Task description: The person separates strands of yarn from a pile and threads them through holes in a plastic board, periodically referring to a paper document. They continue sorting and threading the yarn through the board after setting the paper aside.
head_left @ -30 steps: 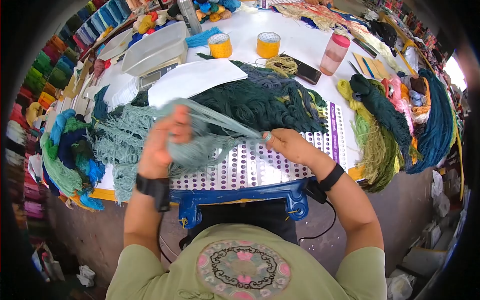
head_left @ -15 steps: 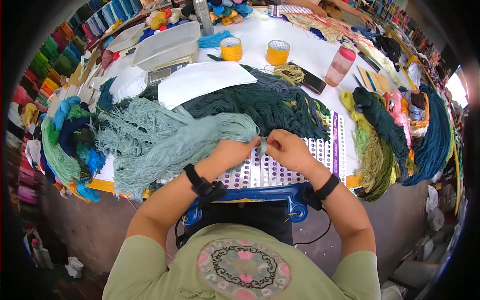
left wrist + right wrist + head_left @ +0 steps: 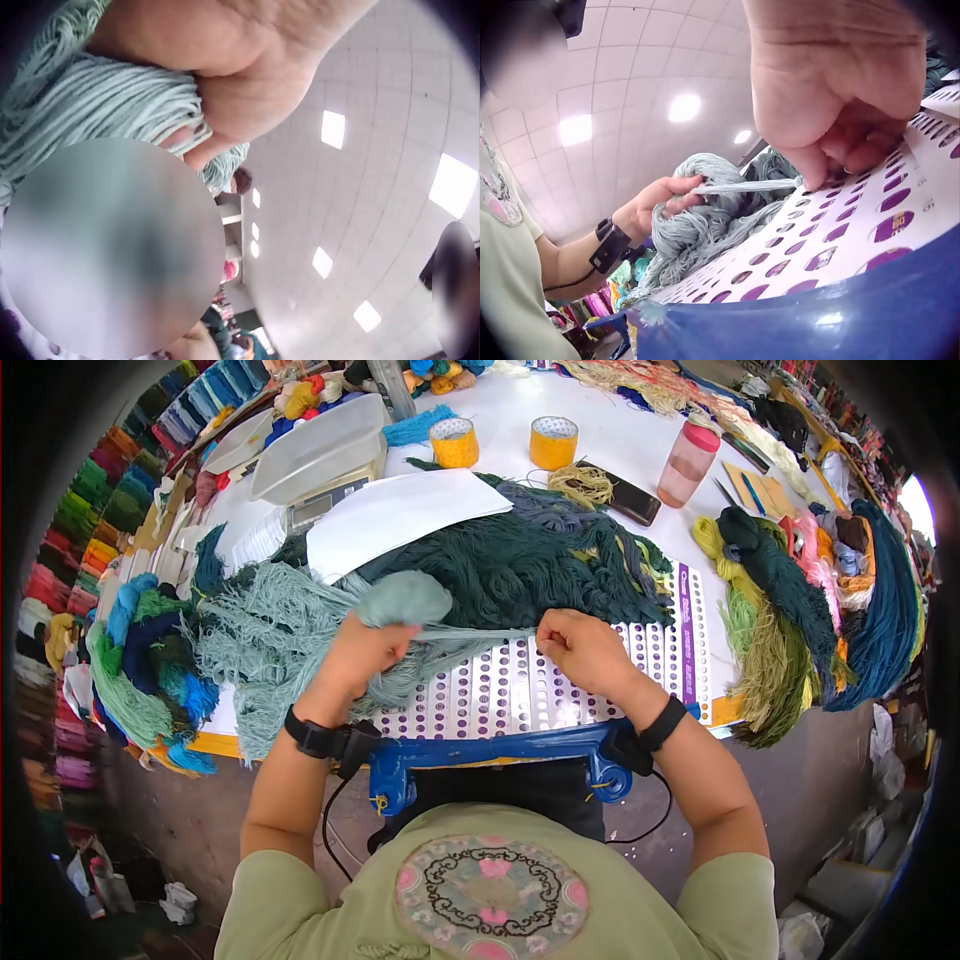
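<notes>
In the head view my left hand (image 3: 362, 650) grips the pale blue-green skein (image 3: 405, 600), its fingers curled round the yarn; the left wrist view shows strands (image 3: 127, 105) wrapped against the palm. A thin bundle of the same yarn (image 3: 750, 187) stretches across to my right hand (image 3: 585, 652), which pinches its end between thumb and curled fingers just above the punched white cards (image 3: 480, 695). Loose pale yarn (image 3: 270, 650) spreads on the table left of my left hand. Dark green yarn (image 3: 500, 565) lies behind both hands.
White paper (image 3: 400, 520) overlaps the dark yarn. Farther back are a plastic bin (image 3: 320, 450), two tape rolls (image 3: 455, 445), a phone (image 3: 620, 495) and a pink-lidded bottle (image 3: 688, 465). Coloured skeins (image 3: 780, 600) hang over the right edge; a blue bar (image 3: 500, 750) runs along the front.
Since half a second ago my left hand has moved left, away from my right hand, drawing the thin bundle out between them. My right hand has barely moved.
</notes>
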Tool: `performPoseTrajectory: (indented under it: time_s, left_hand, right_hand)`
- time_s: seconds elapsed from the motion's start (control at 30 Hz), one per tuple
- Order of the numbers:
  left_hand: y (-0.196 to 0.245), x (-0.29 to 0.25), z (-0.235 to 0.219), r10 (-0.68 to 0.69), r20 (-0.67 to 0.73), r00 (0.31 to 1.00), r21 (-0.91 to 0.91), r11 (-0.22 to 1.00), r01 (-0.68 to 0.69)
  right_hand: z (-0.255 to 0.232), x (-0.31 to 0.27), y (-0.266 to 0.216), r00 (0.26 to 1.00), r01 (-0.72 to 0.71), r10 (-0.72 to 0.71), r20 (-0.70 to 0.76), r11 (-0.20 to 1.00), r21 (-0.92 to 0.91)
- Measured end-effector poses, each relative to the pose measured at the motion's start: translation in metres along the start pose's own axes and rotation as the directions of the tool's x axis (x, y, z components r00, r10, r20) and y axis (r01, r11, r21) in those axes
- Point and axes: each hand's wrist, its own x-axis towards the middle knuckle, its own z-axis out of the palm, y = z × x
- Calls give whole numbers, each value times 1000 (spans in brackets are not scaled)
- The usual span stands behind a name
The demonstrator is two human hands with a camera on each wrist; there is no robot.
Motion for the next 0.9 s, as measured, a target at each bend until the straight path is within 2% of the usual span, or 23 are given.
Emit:
performPoseTrajectory:
  time_s: [0.03,0.07,0.13,0.2,0.23,0.27,0.3,0.33,0.37,0.4,0.47,0.53,0.6,0.63,0.77,0.83,0.9]
  left_hand:
    - [7,-1,-8,-155,66,986,-185,969,165]
    - [14,-6,-10,-147,59,987,-184,971,155]
    - [32,-17,-12,13,-67,998,-416,909,-40]
    - [44,-25,-12,72,-82,994,-392,915,-98]
    - [54,-28,-5,143,-49,989,-565,812,-146]
    - [64,-30,2,225,-22,974,-714,678,-173]
    - [74,-31,9,270,44,962,-811,573,-123]
    - [83,-32,17,324,114,939,-886,460,-51]
    - [91,-33,25,332,135,934,-888,458,-34]
    - [95,-32,30,350,144,926,-886,463,-37]
    - [97,-30,42,444,217,869,-859,510,-45]
    - [100,-33,52,455,184,871,-845,526,-96]
    - [99,-35,56,423,127,897,-879,467,-96]
    - [100,-37,55,436,120,892,-827,541,-153]
    - [97,-40,52,400,122,908,-829,544,-128]
    - [100,-44,53,398,50,916,-708,661,-248]
    - [99,-44,53,374,64,925,-734,646,-210]
  right_hand:
    - [0,0,1,1000,4,-4,-6,1000,-1]
    - [1,0,2,1000,-7,7,8,1000,-6]
    - [-2,1,-3,1000,9,-9,8,1000,-16]
    - [-5,3,-13,996,-84,82,35,996,39]
    - [-6,4,-20,997,-51,57,-47,992,116]
    - [-9,10,-29,998,-27,34,-62,993,115]
    - [-13,13,-42,993,40,12,-118,903,428]
    - [-19,12,-57,984,115,12,-176,715,690]
    - [-36,3,-86,994,58,41,-103,596,801]
    - [-41,0,-98,996,61,30,-88,500,864]
    - [-42,-5,-112,997,63,15,-80,486,872]
    - [-37,-7,-109,990,127,-20,-137,527,840]
    - [-35,-10,-109,983,165,-29,-181,565,808]
    - [-35,-11,-108,983,146,16,-183,536,832]
    - [-38,-17,-109,990,77,67,-128,502,862]
    - [-37,-19,-110,984,118,64,-164,453,884]
    - [-39,-19,-107,987,104,72,-145,410,906]
